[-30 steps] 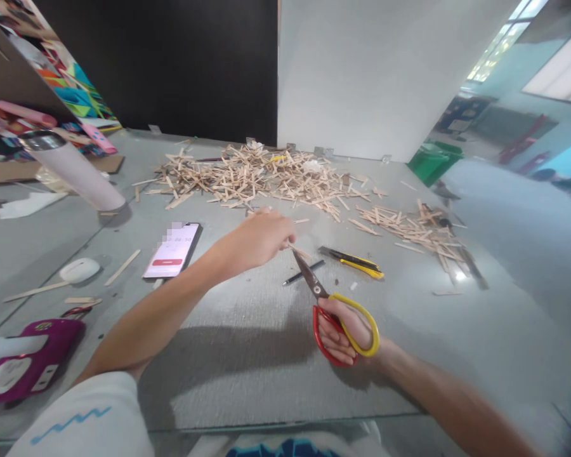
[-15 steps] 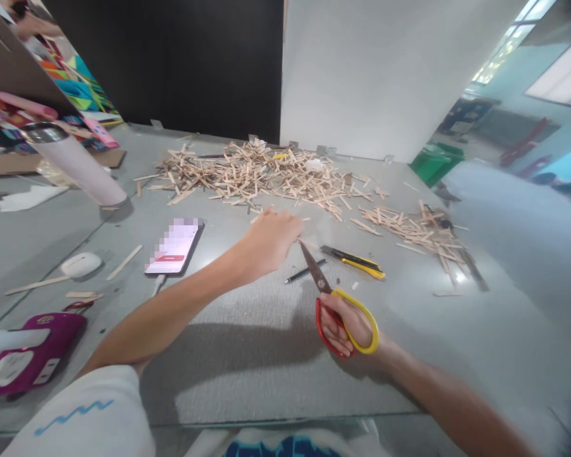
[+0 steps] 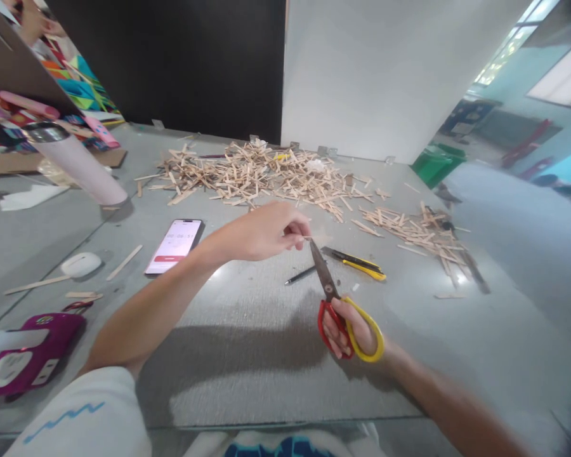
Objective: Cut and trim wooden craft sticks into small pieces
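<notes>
My right hand [image 3: 360, 325] is wrapped through the red and yellow handles of a pair of scissors [image 3: 324, 274]. The dark blades lie together or nearly so, pointing up and left. At their tip my left hand [image 3: 273, 231] is closed in a pinch on a thin wooden stick [image 3: 307, 238], of which only a small end shows. Under and beside the blades lie a black pen [image 3: 299, 275] and a yellow and black utility knife [image 3: 356, 262]. Beyond my left hand spreads a large heap of short wooden sticks [image 3: 247, 174].
A smaller stick pile [image 3: 404, 225] lies right. On the left are a lit phone [image 3: 176, 247], a pale pink bottle [image 3: 78, 165], a white mouse-like object [image 3: 81, 264] and a purple case [image 3: 52, 343]. Black [image 3: 171, 57] and white panels [image 3: 356, 70] stand behind.
My left hand has turned so its pinching fingers show, with the stick end at the blades. The scissors have shifted slightly right and down.
</notes>
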### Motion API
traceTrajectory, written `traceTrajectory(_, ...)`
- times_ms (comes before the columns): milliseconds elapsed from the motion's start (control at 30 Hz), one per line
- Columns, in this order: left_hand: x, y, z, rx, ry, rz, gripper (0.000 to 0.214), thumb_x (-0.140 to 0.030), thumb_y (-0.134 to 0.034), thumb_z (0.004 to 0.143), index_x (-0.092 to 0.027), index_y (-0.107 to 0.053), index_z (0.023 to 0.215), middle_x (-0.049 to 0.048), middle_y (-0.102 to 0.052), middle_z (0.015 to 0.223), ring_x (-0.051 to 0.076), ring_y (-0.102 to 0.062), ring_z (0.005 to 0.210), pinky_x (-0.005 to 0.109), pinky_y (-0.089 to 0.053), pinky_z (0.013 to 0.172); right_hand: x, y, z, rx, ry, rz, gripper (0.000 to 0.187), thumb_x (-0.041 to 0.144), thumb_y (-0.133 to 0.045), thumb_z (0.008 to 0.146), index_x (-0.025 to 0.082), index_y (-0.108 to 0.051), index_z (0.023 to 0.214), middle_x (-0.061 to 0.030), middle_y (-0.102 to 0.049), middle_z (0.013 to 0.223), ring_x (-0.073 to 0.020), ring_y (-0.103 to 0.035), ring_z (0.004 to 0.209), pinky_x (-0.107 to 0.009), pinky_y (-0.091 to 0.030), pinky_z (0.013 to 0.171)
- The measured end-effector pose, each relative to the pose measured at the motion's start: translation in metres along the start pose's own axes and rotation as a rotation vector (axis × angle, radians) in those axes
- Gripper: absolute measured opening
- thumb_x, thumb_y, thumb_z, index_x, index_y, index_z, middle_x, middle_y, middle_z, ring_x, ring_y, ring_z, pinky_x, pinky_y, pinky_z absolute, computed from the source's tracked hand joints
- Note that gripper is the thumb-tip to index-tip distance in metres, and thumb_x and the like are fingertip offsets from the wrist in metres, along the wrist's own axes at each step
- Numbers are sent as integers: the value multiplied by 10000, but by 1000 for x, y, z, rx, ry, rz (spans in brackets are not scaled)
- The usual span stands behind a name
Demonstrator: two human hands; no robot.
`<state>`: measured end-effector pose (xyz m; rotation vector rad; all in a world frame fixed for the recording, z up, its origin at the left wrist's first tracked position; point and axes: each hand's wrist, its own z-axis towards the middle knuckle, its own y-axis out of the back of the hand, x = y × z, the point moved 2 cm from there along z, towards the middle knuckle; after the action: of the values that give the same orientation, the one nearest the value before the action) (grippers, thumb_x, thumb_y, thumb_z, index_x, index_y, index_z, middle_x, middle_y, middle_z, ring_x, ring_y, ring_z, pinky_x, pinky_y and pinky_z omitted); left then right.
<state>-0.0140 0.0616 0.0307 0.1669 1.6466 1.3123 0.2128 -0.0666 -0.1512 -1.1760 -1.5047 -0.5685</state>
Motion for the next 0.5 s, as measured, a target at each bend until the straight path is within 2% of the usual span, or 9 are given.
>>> traceTrajectory(200,-5,6,-2,49,-12,-78,191,-207,-606,1007,-171,-776,1088,56,-838,952,177,-757,834,279,-501,739,10,-5,-1,20,50,4,698,795,-553,963,238,-524,543,56,-381,353,-112,-418,287,-219,-331,322)
traceTrajectory(500,-2,6,-1,89,-76,-167,165,-203,-616,1021,-186,-774,1065,36,-842,934,159,-779,856,252,-530,763,15,-2,1,64,67,-48,630,628,-557,980,249,-483,483,51,-364,333,-101,-380,266,-229,-280,309)
